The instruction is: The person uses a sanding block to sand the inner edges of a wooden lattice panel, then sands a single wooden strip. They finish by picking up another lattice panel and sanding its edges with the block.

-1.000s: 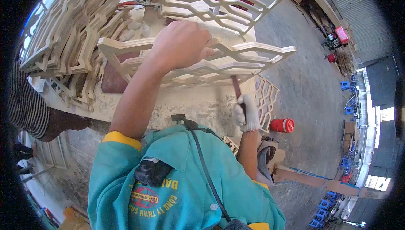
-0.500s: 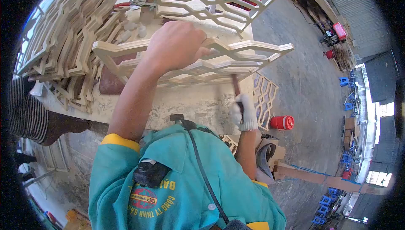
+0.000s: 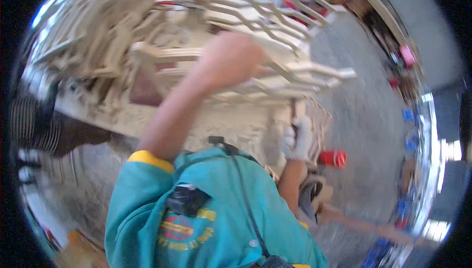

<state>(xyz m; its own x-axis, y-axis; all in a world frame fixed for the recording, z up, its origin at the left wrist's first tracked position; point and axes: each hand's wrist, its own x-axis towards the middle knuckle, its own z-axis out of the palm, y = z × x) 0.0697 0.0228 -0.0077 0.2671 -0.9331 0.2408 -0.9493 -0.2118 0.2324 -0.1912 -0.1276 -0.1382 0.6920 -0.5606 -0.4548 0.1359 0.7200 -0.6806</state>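
The only legible writing is yellow, printed on the person's teal shirt and upside down in the view. A curved line of lettering reads, hazily, "CÔNG TY TNHH", its end smeared by blur. A shorter yellow word and the band across the round red emblem are too blurred to read with certainty.

A workshop: stacked wooden lattices crowd a smudged bench above grey flooring.
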